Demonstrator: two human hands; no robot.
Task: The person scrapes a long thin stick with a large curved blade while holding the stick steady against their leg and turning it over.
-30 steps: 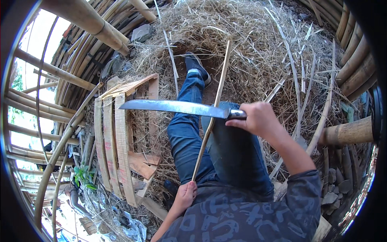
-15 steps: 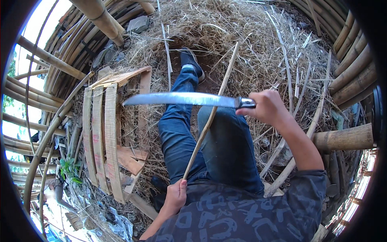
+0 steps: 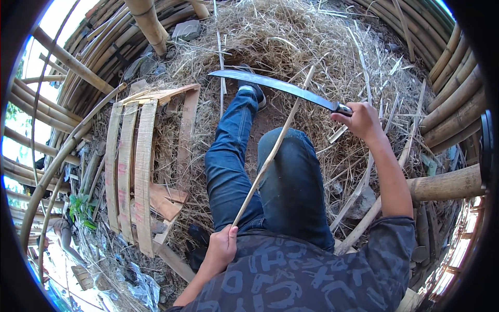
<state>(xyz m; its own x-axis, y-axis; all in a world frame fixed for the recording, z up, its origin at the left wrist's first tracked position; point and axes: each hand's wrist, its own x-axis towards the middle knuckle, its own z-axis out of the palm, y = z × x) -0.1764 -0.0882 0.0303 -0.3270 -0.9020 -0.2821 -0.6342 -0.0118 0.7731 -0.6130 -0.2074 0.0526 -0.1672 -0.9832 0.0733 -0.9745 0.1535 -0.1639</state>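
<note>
Knife (image 3: 283, 87) moved up thin tan stick (image 3: 268, 161), curved shiny blade (image 3: 260, 80), R fingers (image 3: 355, 117) closed on hndl (image 3: 343, 109), L fingers (image 3: 223, 241) gripping stick

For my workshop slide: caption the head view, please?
Right hand holds a long knife across a thin stick gripped by the left hand.

On my remote feed, a long curved knife (image 3: 275, 85) has a silver-grey steel blade and a dark handle. Crossing beneath it, a thin wooden stick (image 3: 261, 174) is light tan. Below the knife: blue denim jeans (image 3: 296, 182), then a charcoal shirt (image 3: 291, 275) patterned with greyish letter-like shapes. Above it, I see pale golden-brown straw (image 3: 332, 47).
</note>
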